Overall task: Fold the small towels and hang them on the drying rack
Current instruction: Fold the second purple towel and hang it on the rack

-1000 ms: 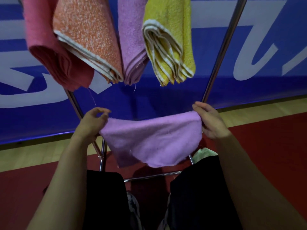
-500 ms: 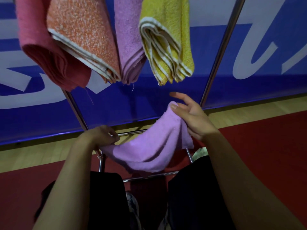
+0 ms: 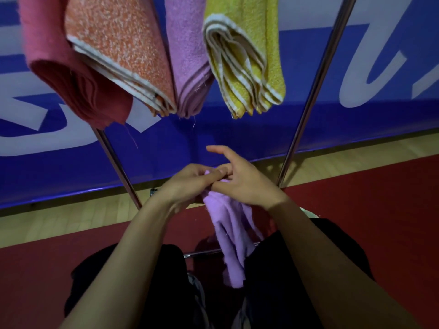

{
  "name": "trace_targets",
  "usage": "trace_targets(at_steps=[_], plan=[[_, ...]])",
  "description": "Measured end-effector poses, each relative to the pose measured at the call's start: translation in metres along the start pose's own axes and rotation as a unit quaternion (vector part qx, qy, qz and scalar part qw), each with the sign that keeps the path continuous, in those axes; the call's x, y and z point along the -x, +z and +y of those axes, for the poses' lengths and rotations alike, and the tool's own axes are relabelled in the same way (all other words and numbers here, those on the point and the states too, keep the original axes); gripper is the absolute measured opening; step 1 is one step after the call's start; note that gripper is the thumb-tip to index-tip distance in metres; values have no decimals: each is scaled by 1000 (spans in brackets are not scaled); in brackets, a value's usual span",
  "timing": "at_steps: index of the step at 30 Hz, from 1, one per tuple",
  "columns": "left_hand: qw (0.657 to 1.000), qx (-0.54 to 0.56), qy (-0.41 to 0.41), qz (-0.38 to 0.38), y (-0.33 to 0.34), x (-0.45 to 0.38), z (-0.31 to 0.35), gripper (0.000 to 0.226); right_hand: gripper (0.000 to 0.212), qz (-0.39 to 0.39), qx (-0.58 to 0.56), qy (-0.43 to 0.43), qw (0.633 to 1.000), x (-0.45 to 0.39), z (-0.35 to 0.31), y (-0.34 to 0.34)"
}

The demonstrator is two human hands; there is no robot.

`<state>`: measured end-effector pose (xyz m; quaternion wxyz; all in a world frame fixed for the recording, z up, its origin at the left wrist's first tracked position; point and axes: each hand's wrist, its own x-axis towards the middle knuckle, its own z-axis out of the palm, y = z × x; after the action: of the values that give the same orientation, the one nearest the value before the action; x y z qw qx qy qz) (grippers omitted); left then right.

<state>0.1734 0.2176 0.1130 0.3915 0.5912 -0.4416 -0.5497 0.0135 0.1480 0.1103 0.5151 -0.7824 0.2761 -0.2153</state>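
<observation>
Both hands meet at centre, below hanging towels. Left hand [image 3: 190,184] and right hand [image 3: 244,184] touching, each pinching top of small lilac terry towel [image 3: 229,236]; right index finger sticks out free. Lilac towel hangs down from the hands in narrow bunch between person's knees. Metal drying rack [image 3: 316,86] ahead: 4 folded towels on it side by side — pink towel [image 3: 71,74], orange speckled towel [image 3: 123,51], purple towel [image 3: 190,58], yellow towel [image 3: 249,67]. Behind: blue banner [image 3: 237,138]; below: red floor mat [image 3: 368,210].

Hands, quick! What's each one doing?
Left hand: pinching the purple towel's top.
Right hand: holding the same towel, index finger sticking out.
</observation>
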Motion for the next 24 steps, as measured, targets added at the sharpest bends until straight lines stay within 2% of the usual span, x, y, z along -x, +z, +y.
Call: trace_targets(at_steps=[3, 6, 8, 11, 13, 15, 17, 20, 22, 24], plan=[[998, -39, 43, -8, -8, 6, 3, 22, 96, -14, 29, -12, 999, 4, -1, 1], [988, -109, 102, 45, -2, 4, 2, 20, 106, -6, 28, -37, 999, 6, 3, 0], [975, -146, 129, 103, 2, 0, -1, 25, 106, 7, 25, -61, 998, 5, 7, -2], [964, -126, 141, 188, -3, -6, 1, 30, 100, 70, 46, -99, 992, -1, 19, -5], [960, -92, 152, 219, -8, -6, 4, 35, 89, 92, 89, -62, 990, -2, 33, -11], [958, -64, 165, 225, -9, -3, 7, 35, 78, 15, 131, 15, 991, -3, 46, -13], [961, -37, 164, 220, -9, 0, 11, 34, 58, -61, 217, 69, 972, -3, 58, -4], [967, 22, 159, 199, -11, -1, 17, 39, 30, -83, 338, 66, 935, -5, 63, 8], [970, 64, 151, 179, -13, -1, 19, 42, 31, -94, 365, 76, 923, -5, 59, 12], [971, 118, 143, 150, -15, -2, 20, 41, 47, -100, 384, 93, 913, -4, 56, 17]])
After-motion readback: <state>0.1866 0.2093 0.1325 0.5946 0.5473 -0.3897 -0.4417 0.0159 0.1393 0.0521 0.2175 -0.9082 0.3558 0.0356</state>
